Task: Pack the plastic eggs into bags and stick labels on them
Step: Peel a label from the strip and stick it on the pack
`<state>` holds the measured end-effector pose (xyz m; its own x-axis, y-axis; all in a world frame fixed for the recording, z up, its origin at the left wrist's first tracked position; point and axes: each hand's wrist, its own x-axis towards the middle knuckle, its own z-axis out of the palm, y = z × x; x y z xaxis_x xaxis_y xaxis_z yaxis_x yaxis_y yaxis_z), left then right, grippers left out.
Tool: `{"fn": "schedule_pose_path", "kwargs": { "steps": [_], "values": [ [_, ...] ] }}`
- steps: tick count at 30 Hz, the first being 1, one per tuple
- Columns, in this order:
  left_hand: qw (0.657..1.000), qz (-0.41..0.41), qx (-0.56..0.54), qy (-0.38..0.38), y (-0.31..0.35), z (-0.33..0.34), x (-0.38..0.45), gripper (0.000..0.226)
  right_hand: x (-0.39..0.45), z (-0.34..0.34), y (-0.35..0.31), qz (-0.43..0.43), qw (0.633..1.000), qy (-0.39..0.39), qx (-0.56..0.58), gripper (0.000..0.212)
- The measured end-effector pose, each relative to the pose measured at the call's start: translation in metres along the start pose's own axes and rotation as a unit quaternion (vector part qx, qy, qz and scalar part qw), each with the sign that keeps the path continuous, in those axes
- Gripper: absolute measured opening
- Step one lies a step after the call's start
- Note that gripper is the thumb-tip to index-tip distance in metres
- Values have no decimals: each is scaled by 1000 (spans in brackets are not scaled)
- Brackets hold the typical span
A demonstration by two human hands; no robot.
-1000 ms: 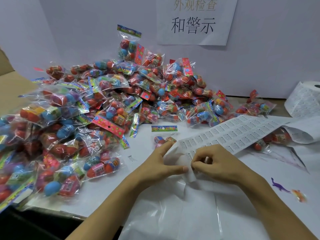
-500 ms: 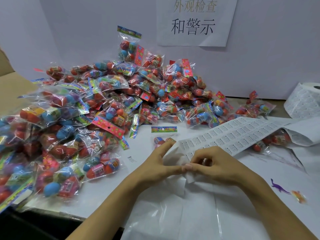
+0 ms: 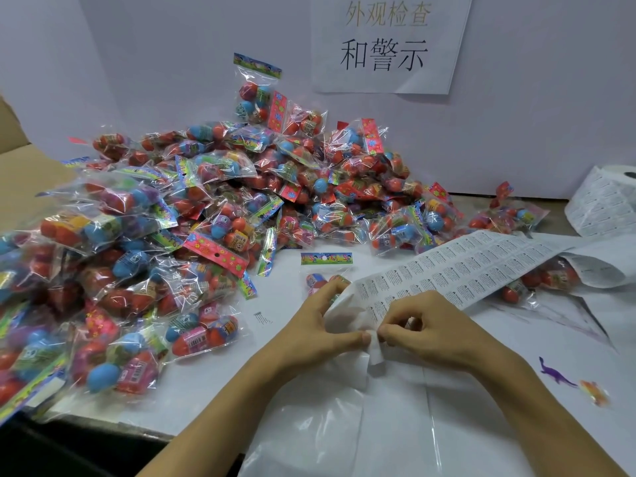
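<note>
Just between both hands' fingers (image 3: 367, 336), the label strip's (image 3: 457, 270) peeled end

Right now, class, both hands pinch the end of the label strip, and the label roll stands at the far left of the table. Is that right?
Not quite. The label roll stands at the far right, as the head view shows. The rest holds: the left hand and right hand both pinch the end of the label strip.

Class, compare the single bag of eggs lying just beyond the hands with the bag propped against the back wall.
The near bag lies flat, partly hidden by the label sheet; the wall bag stands upright atop the pile, fully visible. Both are clear bags with colourful header cards holding plastic eggs.
</note>
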<state>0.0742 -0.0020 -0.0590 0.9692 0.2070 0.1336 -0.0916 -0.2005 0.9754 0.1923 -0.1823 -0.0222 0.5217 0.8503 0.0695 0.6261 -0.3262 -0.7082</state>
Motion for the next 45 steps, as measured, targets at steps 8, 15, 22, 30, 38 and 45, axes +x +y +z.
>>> {"fn": "schedule_pose_path", "kwargs": {
  "steps": [8,15,22,30,38,45],
  "values": [
    [1000,6,14,-1,0,1,-1,44,-1,-1,1,0,999,-34,25,15],
    [999,10,47,-12,2,0,-1,44,-1,-1,-1,17,999,-32,10,23],
    [999,1,36,4,3,0,0,42,0,-1,-2,10,1000,-19,3,25],
    [1000,-6,-7,9,2,0,-2,41,1,4,-2,18,998,-24,54,22],
    [998,-20,-57,11,4,-1,-3,44,-2,-5,-5,14,991,-59,116,20],
    [998,-17,-55,4,8,0,-3,47,-3,-4,-9,18,993,-44,108,16]
  ]
}}
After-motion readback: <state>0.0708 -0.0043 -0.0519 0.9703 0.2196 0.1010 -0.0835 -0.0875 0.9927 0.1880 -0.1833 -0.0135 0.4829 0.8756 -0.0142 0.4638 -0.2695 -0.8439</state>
